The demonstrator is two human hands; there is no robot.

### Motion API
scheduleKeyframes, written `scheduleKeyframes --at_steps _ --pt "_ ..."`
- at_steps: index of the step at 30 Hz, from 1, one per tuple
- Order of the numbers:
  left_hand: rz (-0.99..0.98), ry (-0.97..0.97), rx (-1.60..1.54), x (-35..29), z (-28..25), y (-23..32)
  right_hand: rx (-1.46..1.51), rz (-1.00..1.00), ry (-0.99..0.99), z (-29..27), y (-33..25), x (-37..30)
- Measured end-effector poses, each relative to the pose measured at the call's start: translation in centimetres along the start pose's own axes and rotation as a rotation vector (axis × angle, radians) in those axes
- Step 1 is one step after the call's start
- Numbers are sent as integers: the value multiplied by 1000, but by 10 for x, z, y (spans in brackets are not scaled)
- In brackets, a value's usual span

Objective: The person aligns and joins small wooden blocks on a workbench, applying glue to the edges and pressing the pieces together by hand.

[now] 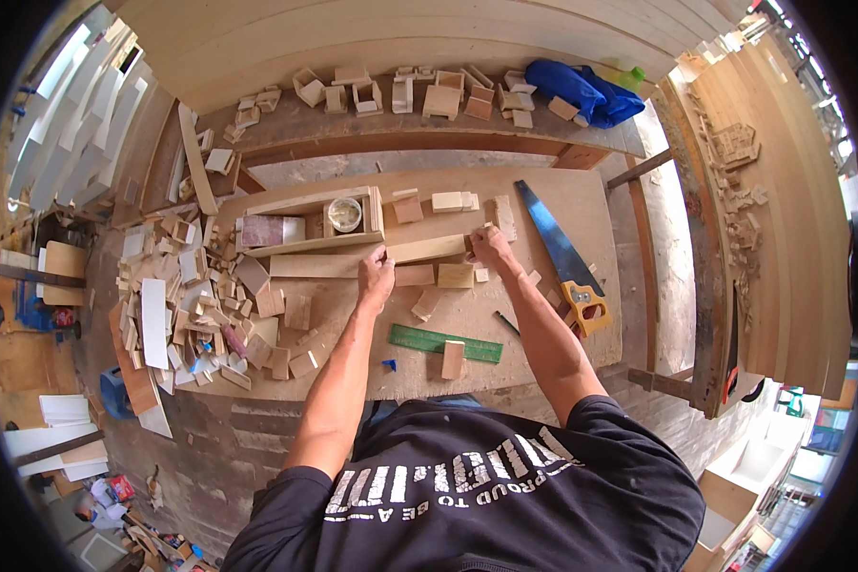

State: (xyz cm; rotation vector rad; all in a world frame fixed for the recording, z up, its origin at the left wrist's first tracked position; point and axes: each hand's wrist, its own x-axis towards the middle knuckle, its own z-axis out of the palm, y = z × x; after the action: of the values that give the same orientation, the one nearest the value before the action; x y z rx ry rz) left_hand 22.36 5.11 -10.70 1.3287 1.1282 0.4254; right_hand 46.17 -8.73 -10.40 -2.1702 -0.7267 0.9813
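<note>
Carefully pinched at both ends, a pale wooden strip spans the gap between a worker's two bare hands above a plywood worktable. The left hand has its fingers closed on the near-left end, while the right hand grips the other end between thumb and bent fingers. A second strip lies flat to the left, its end beside the left hand. Behind it sits an open wooden box with a round tub inside. Short blocks surround the hands, and a heap of offcuts covers the table's left side. To the right rests a handsaw with a yellow handle; nearer the worker's body, a green ruler lies partly beneath a small wooden block.
</note>
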Motion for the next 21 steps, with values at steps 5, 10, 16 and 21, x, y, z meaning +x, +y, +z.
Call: scheduleKeyframes --at_steps 5,10,16,21 --pt "-35 -13 -62 -2 -2 -2 87 -33 0 1 13 -4" --pt "-62 -50 -106 -10 -1 11 -25 -291 151 -3 28 -9" --pt "-28 -96 -19 -9 -4 2 54 -266 114 4 7 -34" --pt "-4 -115 -98 -6 -3 4 -77 -416 182 4 19 -34"
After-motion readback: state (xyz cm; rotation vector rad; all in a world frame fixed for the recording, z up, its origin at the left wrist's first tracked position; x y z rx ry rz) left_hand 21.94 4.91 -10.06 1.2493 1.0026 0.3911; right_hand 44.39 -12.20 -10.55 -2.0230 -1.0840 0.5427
